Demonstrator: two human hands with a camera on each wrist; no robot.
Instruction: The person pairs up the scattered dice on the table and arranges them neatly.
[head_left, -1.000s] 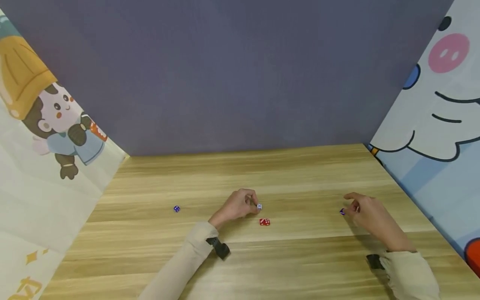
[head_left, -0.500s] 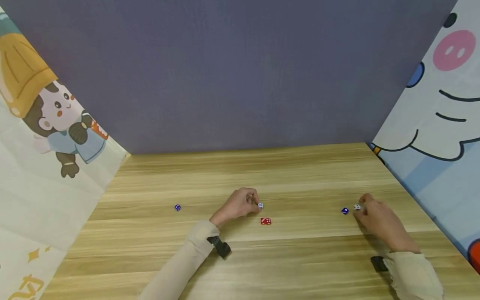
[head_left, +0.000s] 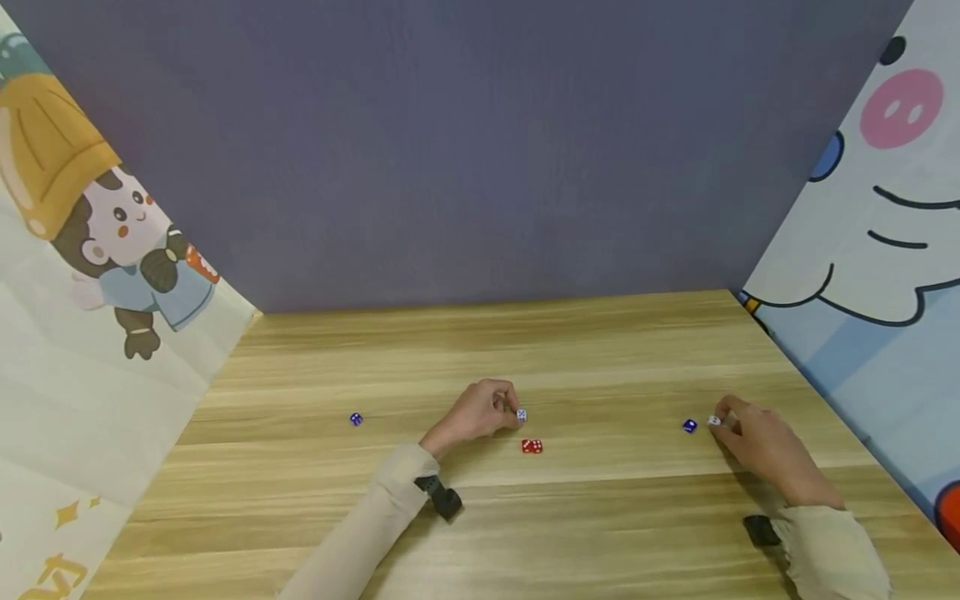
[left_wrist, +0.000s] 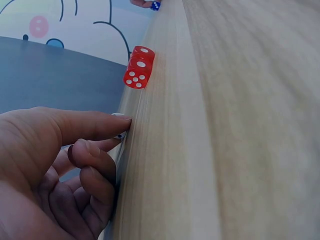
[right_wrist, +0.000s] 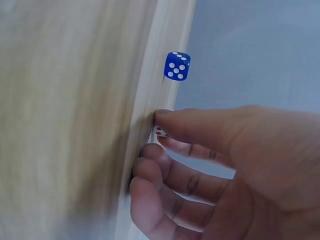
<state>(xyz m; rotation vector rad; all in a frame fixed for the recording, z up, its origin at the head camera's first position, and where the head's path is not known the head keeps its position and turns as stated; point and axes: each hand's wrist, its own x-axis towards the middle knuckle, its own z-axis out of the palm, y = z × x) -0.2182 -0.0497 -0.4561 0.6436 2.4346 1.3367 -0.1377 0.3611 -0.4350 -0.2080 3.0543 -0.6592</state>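
Note:
My left hand (head_left: 477, 410) pinches a white die (head_left: 521, 414) between thumb and fingertip, low over the wooden table. In the left wrist view most of that white die (left_wrist: 119, 134) is hidden behind the thumb. Just in front of this hand, two red dice (head_left: 532, 447) sit side by side and touch. On the right, my right hand (head_left: 768, 446) pinches another white die (head_left: 714, 421), whose red pips show in the right wrist view. A blue die (head_left: 690, 426) lies a short gap to the left of it.
A second blue die (head_left: 356, 419) lies on the left part of the wooden table (head_left: 480, 542). A grey-purple panel (head_left: 480, 150) stands along the back edge. Cartoon-printed panels (head_left: 150, 417) flank the table.
My right hand has let go of the blue die, moved slightly right, and now pinches a white die beside it. The left hand holds its white die in the same place.

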